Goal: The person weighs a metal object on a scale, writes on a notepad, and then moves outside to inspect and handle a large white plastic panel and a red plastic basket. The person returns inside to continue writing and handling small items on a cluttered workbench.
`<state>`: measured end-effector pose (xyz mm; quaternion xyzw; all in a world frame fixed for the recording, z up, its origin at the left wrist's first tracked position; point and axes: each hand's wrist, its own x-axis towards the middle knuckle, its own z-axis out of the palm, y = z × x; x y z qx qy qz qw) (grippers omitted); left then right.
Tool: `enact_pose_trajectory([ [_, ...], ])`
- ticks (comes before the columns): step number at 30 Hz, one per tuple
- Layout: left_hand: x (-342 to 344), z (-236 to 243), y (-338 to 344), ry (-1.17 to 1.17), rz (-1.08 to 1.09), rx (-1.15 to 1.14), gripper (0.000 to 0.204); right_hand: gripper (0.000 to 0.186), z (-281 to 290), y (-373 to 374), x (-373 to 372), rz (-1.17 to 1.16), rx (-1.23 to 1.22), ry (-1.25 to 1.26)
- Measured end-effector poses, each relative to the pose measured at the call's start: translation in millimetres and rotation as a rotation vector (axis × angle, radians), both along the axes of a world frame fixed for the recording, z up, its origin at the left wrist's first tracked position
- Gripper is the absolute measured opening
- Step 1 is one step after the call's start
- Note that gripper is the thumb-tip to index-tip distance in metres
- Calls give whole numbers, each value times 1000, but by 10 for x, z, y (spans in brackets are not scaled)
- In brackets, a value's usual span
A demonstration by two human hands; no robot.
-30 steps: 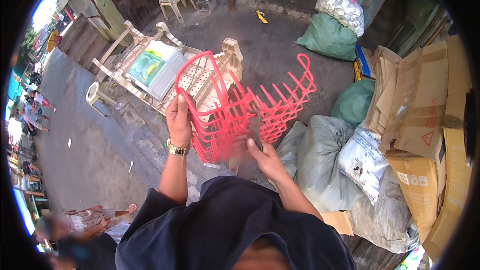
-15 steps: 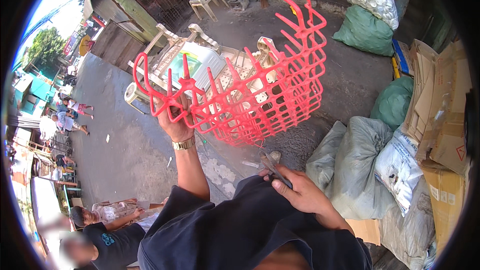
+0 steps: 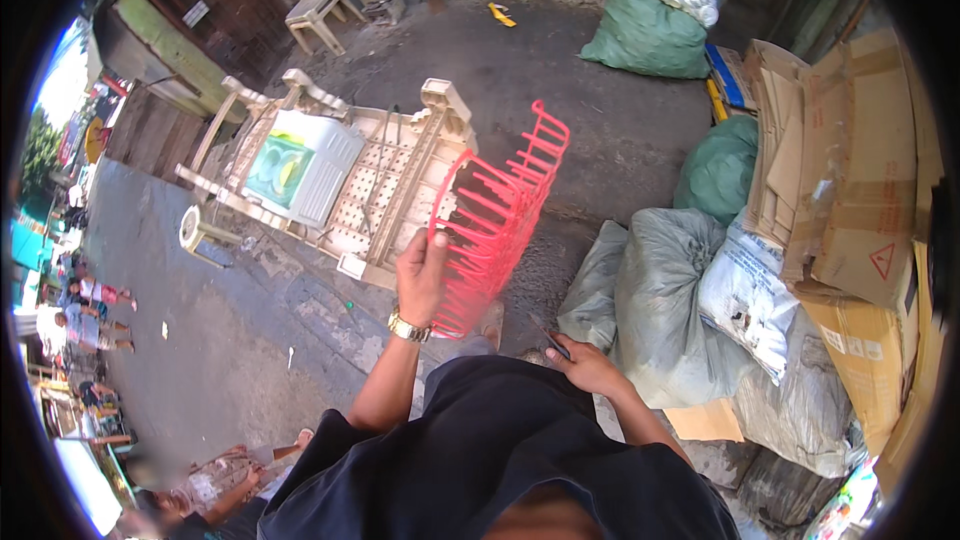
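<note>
My left hand (image 3: 421, 280), with a gold-coloured watch on the wrist, is closed around the near left edge of a red plastic dish rack (image 3: 490, 240). The rack is a lattice with prongs and is held up on its side in front of me, a little blurred. Down by my shirt, my right hand (image 3: 588, 370) is closed on the dark handle of a knife (image 3: 553, 342). Its thin blade points up and left, below the rack and apart from it. My fingers hide part of the handle.
Beyond the rack lies an upturned cream plastic table (image 3: 375, 190) bearing a white box-shaped item (image 3: 300, 168). A cream chair (image 3: 320, 0) stands farther back. Stuffed sacks (image 3: 665, 290) and flattened cardboard (image 3: 860, 170) crowd the right. A person (image 3: 215, 485) sits at lower left.
My left hand has lowered the rack and swung it edge-on, to the right of the upturned table. The right hand has shifted slightly down, still holding the knife. The view has turned.
</note>
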<state>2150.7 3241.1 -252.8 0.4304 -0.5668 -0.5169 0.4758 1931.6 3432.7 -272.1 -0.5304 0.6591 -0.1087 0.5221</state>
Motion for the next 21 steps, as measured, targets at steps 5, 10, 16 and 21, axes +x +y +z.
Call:
enact_pose_trajectory([
  [5,-975,-1389,-568,-350,-15,-23,37,56,-1028,610,-443,-216,218,251],
  [10,-2020,-1893,-1094,-523,-56,76,37,49,-1317,1393,-478,-669,359,274],
  [16,-3689,-1426,-1782,-728,-454,121,40,36,-1948,2068,134,-1263,454,-12],
  [21,-4704,-801,-1793,-299,-863,-247,42,43,-1112,1250,517,-1077,440,343],
])
